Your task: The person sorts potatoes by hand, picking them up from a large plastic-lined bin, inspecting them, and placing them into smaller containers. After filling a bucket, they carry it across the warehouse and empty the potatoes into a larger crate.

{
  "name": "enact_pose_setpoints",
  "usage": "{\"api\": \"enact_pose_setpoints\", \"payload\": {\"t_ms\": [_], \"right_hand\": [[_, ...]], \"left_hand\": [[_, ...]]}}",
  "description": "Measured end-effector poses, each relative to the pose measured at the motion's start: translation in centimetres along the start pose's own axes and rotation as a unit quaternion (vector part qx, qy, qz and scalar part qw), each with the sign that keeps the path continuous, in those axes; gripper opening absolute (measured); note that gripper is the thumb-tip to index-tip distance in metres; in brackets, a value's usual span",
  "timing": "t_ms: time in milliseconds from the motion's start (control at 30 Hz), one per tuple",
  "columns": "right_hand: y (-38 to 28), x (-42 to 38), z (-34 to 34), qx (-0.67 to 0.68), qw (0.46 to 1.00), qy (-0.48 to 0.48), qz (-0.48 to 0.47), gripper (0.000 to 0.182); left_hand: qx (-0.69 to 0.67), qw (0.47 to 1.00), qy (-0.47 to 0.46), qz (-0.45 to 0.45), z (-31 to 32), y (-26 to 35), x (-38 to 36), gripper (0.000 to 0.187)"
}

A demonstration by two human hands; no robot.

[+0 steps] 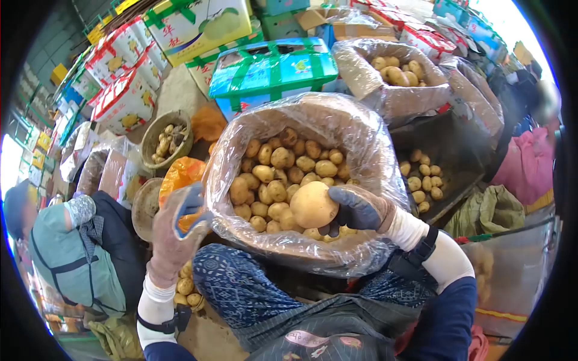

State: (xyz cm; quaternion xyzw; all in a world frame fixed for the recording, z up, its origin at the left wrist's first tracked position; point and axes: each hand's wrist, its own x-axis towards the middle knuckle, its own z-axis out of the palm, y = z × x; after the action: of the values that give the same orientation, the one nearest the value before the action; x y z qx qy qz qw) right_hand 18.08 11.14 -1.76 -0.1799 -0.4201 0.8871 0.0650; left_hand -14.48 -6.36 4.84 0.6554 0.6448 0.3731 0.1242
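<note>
A large round potato is in my gloved right hand, whose fingers wrap its right side over the near part of the box. Beneath it, a plastic-lined cardboard box holds several smaller potatoes. My gloved left hand is raised at the box's left edge, fingers apart, with nothing in it. Just behind that hand lies an orange plastic bag.
Beyond the box stand a blue carton and another potato box. A basket is at the left, a dark tray of potatoes at the right. Co-workers sit at the left and far right.
</note>
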Motion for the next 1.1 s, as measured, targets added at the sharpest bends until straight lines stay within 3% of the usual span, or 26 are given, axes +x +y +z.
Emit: {"api": "enact_pose_setpoints", "payload": {"t_ms": [33, 100, 167, 200, 233, 300, 367, 433, 467, 500, 533, 567, 700, 767, 833, 900, 967, 1033, 1100], "right_hand": [[0.5, -1.0, 0.0, -0.002, 1.000, 0.003, -0.008, 0.062], [1.4, -2.4, 0.2, 0.072, 0.996, 0.013, -0.052, 0.066], [1.7, -3.6, 0.6, 0.090, 0.993, 0.031, -0.064, 0.069], [2.0, -4.0, 0.4, 0.109, 0.991, 0.030, -0.076, 0.070], [2.4, -4.3, 0.1, 0.129, 0.987, 0.027, -0.087, 0.071], [2.8, -5.0, -0.6, 0.149, 0.983, -0.007, -0.108, 0.069], [2.1, -6.2, 0.0, 0.052, 0.983, 0.027, -0.175, 0.063], [1.8, -6.6, -0.5, -0.012, 0.979, 0.067, -0.193, 0.064], [2.2, -6.5, -0.3, -0.209, 0.930, 0.137, -0.268, 0.068], [2.5, -6.5, -0.3, -0.395, 0.835, 0.202, -0.326, 0.075], [2.3, -7.0, -0.4, -0.501, 0.774, 0.218, -0.321, 0.082], [2.4, -7.2, -0.5, -0.498, 0.776, 0.221, -0.316, 0.082], [3.2, -7.5, -0.9, -0.443, 0.810, 0.261, -0.282, 0.083], [3.6, -7.6, -1.2, -0.305, 0.881, 0.262, -0.249, 0.068], [4.5, -7.4, -2.3, -0.338, 0.861, 0.267, -0.269, 0.063], [4.5, -7.6, -2.4, -0.371, 0.841, 0.268, -0.287, 0.058], [3.8, -8.4, -1.7, -0.304, 0.902, 0.227, -0.207, 0.045], [3.5, -8.4, -1.7, -0.235, 0.932, 0.215, -0.173, 0.043], [3.5, -8.6, -1.6, -0.167, 0.955, 0.202, -0.141, 0.042]], "left_hand": [[0.000, 1.000, -0.001, 0.008, 1.2, 1.7, 1.1, 0.051], [-0.118, 0.988, -0.100, -0.006, 3.7, 5.1, 2.9, 0.056], [-0.133, 0.963, -0.226, -0.058, 5.9, 7.4, 4.1, 0.061], [-0.111, 0.955, -0.275, 0.009, 7.6, 7.4, 5.0, 0.064], [-0.128, 0.930, -0.340, -0.055, 8.4, 8.3, 5.2, 0.065], [-0.278, 0.869, -0.382, -0.148, 11.2, 8.3, 5.2, 0.066], [-0.289, 0.855, -0.400, -0.160, 12.3, 9.3, 5.6, 0.064], [-0.446, 0.762, -0.402, -0.243, 13.5, 9.5, 5.7, 0.064], [-0.481, 0.758, -0.351, -0.268, 14.6, 8.9, 5.6, 0.068], [-0.481, 0.756, -0.355, -0.268, 15.8, 8.0, 5.4, 0.068], [-0.417, 0.837, -0.316, -0.159, 17.0, 7.1, 5.2, 0.072], [-0.344, 0.898, -0.269, -0.048, 17.7, 7.1, 5.3, 0.076], [-0.309, 0.922, -0.233, 0.002, 17.7, 8.2, 5.6, 0.084], [-0.269, 0.935, -0.231, 0.021, 17.6, 8.1, 5.8, 0.087], [-0.220, 0.945, -0.231, 0.069, 17.8, 7.7, 5.8, 0.087], [-0.228, 0.943, -0.236, 0.056, 17.8, 7.7, 5.6, 0.086], [-0.235, 0.940, -0.242, 0.044, 17.8, 7.7, 5.3, 0.086], [-0.302, 0.917, -0.258, -0.030, 17.9, 7.7, 5.2, 0.085], [-0.313, 0.913, -0.259, -0.033, 18.0, 7.5, 5.1, 0.086]]}}
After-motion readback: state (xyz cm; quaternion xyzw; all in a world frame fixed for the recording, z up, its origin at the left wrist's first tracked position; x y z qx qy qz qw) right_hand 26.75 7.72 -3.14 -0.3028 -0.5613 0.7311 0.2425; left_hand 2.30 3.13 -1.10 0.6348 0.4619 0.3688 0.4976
